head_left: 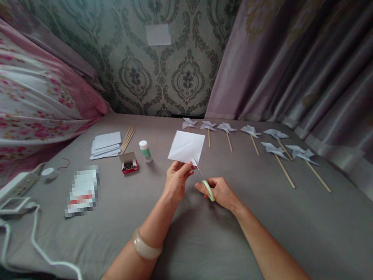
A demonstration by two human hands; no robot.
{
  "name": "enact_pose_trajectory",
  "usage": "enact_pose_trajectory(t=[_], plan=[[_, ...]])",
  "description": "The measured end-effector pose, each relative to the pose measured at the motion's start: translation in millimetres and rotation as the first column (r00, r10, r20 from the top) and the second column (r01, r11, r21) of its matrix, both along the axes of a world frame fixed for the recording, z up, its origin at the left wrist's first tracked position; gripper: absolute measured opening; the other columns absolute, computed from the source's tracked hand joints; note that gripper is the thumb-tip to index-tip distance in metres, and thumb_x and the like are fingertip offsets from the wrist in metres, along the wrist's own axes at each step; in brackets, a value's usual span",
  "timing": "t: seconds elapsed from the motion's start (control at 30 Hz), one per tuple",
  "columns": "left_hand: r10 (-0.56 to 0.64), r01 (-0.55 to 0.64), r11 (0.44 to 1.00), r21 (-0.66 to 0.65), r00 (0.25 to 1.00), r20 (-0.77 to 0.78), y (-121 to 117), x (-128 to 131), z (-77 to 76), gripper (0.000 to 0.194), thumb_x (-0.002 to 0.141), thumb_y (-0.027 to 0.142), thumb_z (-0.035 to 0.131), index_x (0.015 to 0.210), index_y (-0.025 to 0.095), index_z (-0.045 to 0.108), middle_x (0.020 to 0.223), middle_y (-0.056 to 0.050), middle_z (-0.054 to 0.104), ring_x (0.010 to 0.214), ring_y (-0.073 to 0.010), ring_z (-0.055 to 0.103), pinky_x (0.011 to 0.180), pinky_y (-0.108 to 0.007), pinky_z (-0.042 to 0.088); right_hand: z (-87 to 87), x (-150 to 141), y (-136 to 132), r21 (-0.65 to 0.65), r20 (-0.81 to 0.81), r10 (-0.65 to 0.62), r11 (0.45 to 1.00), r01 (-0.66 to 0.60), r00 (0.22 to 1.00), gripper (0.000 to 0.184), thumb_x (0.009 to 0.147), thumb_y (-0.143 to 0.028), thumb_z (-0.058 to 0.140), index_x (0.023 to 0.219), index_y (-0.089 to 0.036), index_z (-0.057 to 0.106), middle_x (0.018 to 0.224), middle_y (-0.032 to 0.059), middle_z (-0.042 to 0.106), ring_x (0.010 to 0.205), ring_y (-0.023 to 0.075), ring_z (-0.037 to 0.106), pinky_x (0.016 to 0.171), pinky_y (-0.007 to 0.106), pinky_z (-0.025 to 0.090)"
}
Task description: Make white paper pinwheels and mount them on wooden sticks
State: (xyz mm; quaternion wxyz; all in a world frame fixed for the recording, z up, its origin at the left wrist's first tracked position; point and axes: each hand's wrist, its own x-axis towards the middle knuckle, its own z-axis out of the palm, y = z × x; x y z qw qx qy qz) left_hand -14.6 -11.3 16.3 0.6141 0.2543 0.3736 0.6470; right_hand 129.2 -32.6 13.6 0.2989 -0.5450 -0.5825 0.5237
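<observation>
My left hand point(176, 179) pinches the near corner of a square white sheet of paper point(187, 144), which is held up above the grey-covered surface. In my right hand point(220, 192) is a pair of scissors point(207, 188) with pale green handles. Their blades meet the paper at its near edge, just right of my left fingers. Whether the blades have cut into it I cannot tell. Several paper pinwheels point(251, 131) on wooden sticks lie to the right and behind the sheet.
At the left are a stack of white paper point(107, 143), several wooden sticks point(128, 139), an open red box of small metal pieces point(129, 165) and a white-and-green bottle point(145, 152). Farther left lie a blurred packet point(82, 189), a power strip point(11, 192) and a white cable point(49, 256).
</observation>
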Motion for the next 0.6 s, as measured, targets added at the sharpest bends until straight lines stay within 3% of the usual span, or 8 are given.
enact_pose_trajectory(t=[0.6], plan=[[0.002, -0.002, 1.000, -0.007, 1.000, -0.010, -0.3, -0.2, 1.4, 0.030, 0.052, 0.026, 0.084, 0.073, 0.015, 0.065, 0.071, 0.000, 0.065, 0.066, -0.0109, 0.062, 0.062, -0.022, 0.044, -8.8, -2.0, 0.1, 0.079, 0.034, -0.044, 0.996, 0.041, 0.998, 0.045, 0.064, -0.054, 0.069, 0.048, -0.018, 0.047, 0.044, -0.0038, 0.046, 0.044, 0.0073, 0.036, 0.044, 0.023, 0.028]])
